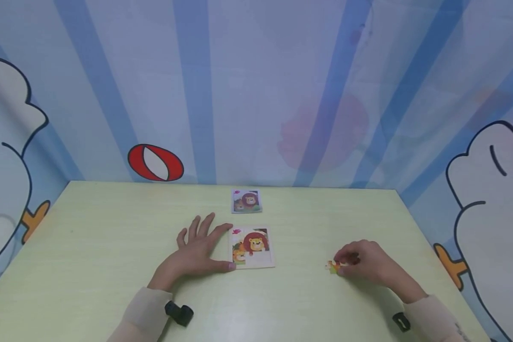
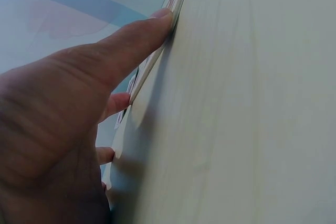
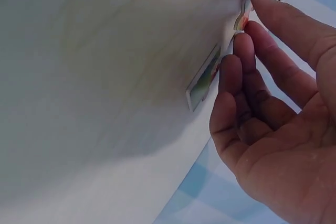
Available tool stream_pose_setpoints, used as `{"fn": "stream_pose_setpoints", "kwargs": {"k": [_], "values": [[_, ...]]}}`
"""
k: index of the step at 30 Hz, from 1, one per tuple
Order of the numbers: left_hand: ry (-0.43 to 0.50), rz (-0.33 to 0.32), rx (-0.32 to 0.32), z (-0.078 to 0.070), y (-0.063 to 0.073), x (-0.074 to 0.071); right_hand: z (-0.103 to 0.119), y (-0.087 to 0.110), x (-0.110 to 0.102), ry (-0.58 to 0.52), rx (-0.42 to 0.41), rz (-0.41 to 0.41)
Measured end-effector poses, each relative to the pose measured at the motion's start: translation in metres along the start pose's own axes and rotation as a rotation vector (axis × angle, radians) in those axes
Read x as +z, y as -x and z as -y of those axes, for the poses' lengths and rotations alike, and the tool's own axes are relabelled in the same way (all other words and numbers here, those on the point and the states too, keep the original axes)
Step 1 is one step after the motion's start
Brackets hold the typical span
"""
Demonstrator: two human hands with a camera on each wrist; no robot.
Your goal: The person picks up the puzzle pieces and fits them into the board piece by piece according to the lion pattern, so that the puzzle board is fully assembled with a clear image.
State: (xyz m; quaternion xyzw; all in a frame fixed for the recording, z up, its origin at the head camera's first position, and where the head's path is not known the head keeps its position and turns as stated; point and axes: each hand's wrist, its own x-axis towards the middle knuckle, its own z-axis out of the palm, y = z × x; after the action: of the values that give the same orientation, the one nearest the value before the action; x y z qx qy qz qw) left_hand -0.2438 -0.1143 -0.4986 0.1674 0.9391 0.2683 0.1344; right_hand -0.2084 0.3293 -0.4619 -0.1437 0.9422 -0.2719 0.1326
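Observation:
A square lion puzzle [image 1: 256, 242] in a white tray lies on the table, its lower right part showing bare white. My left hand [image 1: 195, 254] is spread at its left side, thumb at the near corner and index finger at the far corner. In the left wrist view the thumb [image 2: 139, 38] rests on the tray's edge. To the right, my right hand [image 1: 363, 261] pinches a small colourful puzzle piece [image 1: 333, 267] between thumb and fingers. In the right wrist view a second puzzle piece [image 3: 202, 82] lies on the table beneath the curled fingers.
Behind the puzzle lies a smaller picture card [image 1: 246, 201] with the same lion. The pale table [image 1: 111, 228] ends at a blue striped cloth backdrop [image 1: 256, 95] printed with cartoon figures.

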Motion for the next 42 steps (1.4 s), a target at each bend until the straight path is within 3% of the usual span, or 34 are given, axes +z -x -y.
{"fn": "stream_pose_setpoints", "kwargs": {"k": [8,19,27,42], "values": [[0.002,-0.001,0.007,-0.001,-0.001,-0.001,0.001,-0.003,0.002,0.023,-0.004,-0.047],[0.021,-0.024,0.018,0.01,-0.005,0.008,0.01,-0.014,0.006,-0.045,-0.015,-0.106],[0.018,-0.036,0.021,0.014,-0.009,0.012,0.027,-0.028,0.009,-0.241,0.009,-0.082],[-0.014,0.002,-0.005,0.0,0.0,0.0,0.059,-0.054,0.028,-0.33,-0.062,-0.039]]}}
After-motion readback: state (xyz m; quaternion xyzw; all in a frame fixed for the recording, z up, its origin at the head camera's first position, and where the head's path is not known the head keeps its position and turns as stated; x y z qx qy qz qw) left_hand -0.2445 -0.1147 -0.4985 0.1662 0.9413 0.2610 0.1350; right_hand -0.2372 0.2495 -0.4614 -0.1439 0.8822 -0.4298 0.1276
